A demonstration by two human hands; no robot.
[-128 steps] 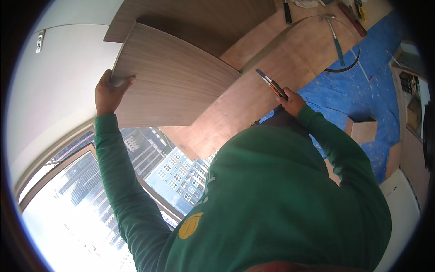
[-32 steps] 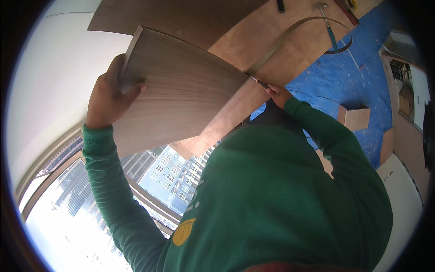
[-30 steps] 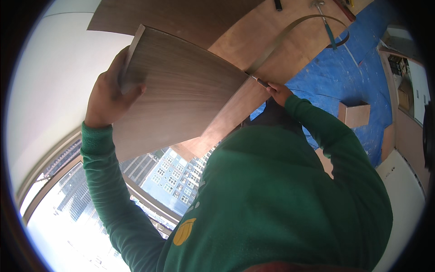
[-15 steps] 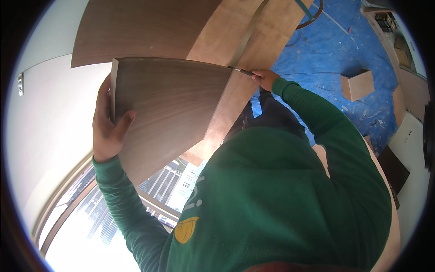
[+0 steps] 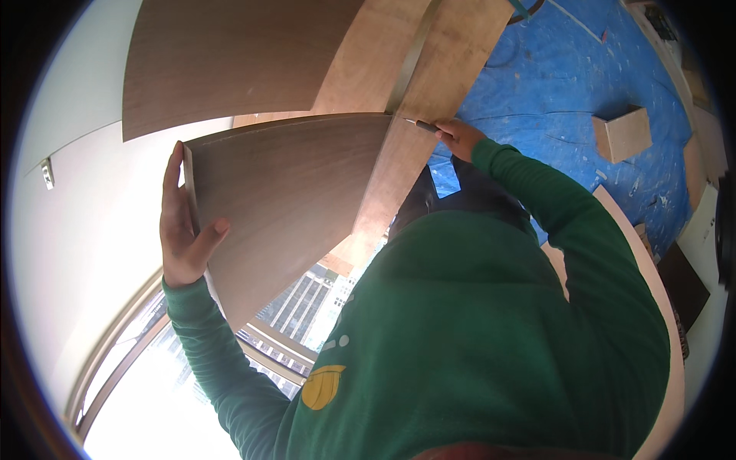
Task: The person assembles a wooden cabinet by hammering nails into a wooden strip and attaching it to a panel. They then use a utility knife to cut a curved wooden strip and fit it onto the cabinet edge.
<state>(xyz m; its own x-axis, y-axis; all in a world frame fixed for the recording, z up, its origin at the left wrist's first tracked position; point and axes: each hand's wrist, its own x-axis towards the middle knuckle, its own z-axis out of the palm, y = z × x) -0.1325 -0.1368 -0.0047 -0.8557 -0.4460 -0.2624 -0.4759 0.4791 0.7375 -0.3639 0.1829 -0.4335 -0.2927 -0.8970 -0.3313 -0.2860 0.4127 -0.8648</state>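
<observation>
A dark brown wood-grain panel (image 5: 291,184) lies tilted before me, its upper edge running toward my right hand. My left hand (image 5: 188,238) grips its left edge, thumb on the face and fingers along the outside. In my right hand (image 5: 460,139) is a slim knife-like tool (image 5: 420,124) with a dark handle and thin pale tip. That tip points left, just off the panel's upper right corner, over a lighter wood board (image 5: 441,73). Whether the tip touches the board I cannot tell.
Another brown panel (image 5: 230,61) lies beyond. A blue sheet (image 5: 537,92) covers the floor at right, with a small wooden box (image 5: 622,134) on it. At lower left is a window (image 5: 146,383), beside a white surface (image 5: 100,230).
The tool's tip has come away from the panel's corner as my right hand shifted slightly right. The panel sits a little lower in view, my left hand still on its edge.
</observation>
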